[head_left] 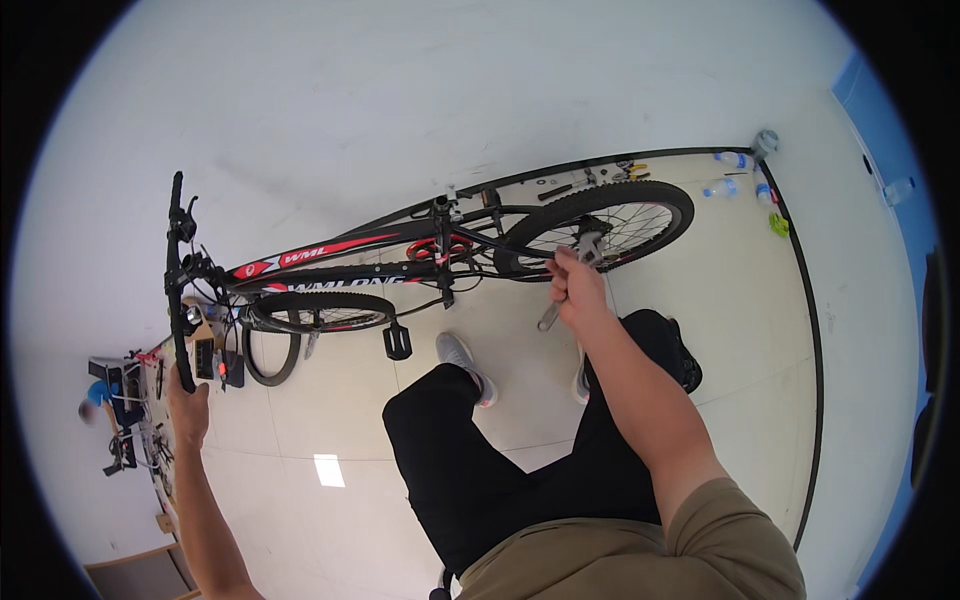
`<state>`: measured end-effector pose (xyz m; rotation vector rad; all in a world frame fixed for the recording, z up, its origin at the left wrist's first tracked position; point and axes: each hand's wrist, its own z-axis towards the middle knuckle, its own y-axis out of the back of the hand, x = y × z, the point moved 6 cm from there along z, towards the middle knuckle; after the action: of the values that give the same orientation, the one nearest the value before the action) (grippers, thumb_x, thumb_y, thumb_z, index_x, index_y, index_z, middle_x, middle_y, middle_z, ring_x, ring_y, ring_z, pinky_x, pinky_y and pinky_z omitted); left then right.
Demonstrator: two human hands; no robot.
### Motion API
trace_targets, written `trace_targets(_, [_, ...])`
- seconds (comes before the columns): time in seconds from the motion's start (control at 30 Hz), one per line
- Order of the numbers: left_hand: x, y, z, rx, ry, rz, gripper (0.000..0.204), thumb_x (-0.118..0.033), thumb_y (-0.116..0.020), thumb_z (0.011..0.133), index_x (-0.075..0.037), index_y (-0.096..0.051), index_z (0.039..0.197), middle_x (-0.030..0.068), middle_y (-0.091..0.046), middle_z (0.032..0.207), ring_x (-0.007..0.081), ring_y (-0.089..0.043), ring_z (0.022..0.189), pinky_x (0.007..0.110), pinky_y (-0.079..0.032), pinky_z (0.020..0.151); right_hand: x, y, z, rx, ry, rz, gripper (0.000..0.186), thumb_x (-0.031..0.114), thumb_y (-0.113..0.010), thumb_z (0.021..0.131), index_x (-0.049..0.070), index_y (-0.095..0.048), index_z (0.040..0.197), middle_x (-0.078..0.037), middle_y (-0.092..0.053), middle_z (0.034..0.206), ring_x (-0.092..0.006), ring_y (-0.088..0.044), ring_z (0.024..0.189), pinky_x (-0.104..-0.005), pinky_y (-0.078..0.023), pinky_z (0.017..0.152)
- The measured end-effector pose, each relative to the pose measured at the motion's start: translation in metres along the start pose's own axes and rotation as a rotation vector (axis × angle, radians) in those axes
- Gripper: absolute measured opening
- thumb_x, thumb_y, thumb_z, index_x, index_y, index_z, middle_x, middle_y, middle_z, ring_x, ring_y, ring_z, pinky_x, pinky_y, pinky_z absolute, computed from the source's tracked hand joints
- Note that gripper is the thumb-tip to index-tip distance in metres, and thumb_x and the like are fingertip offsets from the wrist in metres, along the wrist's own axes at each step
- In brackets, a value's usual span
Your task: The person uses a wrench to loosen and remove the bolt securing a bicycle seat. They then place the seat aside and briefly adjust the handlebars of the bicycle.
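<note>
Right hand (pixel 575 290) is wrapped around a silver metal wrench (pixel 549 316) at the rear wheel (pixel 600 228) of the black-and-red bicycle (pixel 400 262) standing on the pale tiled floor (pixel 340 420) (sort of leaning), while left hand (pixel 187 405) grips the black handlebar end (pixel 183 365).

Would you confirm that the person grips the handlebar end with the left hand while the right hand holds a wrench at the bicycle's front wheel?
Not quite: the head view shows the right hand holding the wrench at the rear wheel, not the front one. The left hand does grip the handlebar end.
</note>
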<state>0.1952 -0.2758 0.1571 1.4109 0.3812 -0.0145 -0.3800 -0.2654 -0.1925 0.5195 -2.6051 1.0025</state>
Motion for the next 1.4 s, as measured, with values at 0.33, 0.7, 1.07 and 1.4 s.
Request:
trace_targets(0.33, [0.016,-0.004,0.006,-0.05,0.082,0.023,0.05,-0.008,-0.067,0.08,0.003,-0.054,0.127,0.0086,-0.063,0.099,0.0187,-0.057,0.086,0.032,-0.046,0.08,-0.04,0.028,0.094,-0.313,-0.156,0.231,0.025,0.016,-0.068,0.094,0.0,-0.051,0.105,-0.011,-0.055,0.078,-0.0138,-0.045,0.055,-0.0265,-0.028,0.041])
trace_targets(0.7, [0.073,-0.004,0.015,-0.019,0.127,0.051,0.052,-0.007,-0.061,0.082,0.003,-0.051,0.132,0.0096,-0.064,0.108,0.0192,-0.057,0.092,0.031,-0.046,0.084,-0.062,-0.009,0.114,-0.159,-0.329,0.303,0.013,0.011,-0.049,0.095,0.005,-0.055,0.084,-0.004,-0.046,0.07,-0.0119,-0.035,0.05,-0.027,-0.026,0.042])
trace_targets(1.07, [0.035,0.01,0.023,0.018,0.075,-0.073,0.041,-0.003,-0.065,0.081,0.002,-0.061,0.122,0.0019,-0.061,0.083,0.008,-0.052,0.07,0.025,-0.043,0.062,-0.039,0.005,0.122,-0.27,-0.036,0.198,0.02,0.02,-0.045,0.102,0.008,-0.053,0.088,0.003,-0.034,0.065,-0.0103,-0.033,0.052,-0.026,-0.028,0.047])
trace_targets(1.4, [0.027,0.007,0.024,0.172,-0.026,-0.48,0.039,-0.003,-0.059,0.083,0.005,-0.056,0.122,-0.0022,-0.046,0.071,0.0059,-0.039,0.056,0.025,-0.032,0.047,-0.04,0.03,0.093,-0.178,0.311,0.184,0.011,0.011,-0.043,0.102,0.002,-0.049,0.104,-0.005,-0.05,0.076,-0.0111,-0.034,0.056,-0.029,-0.027,0.049])
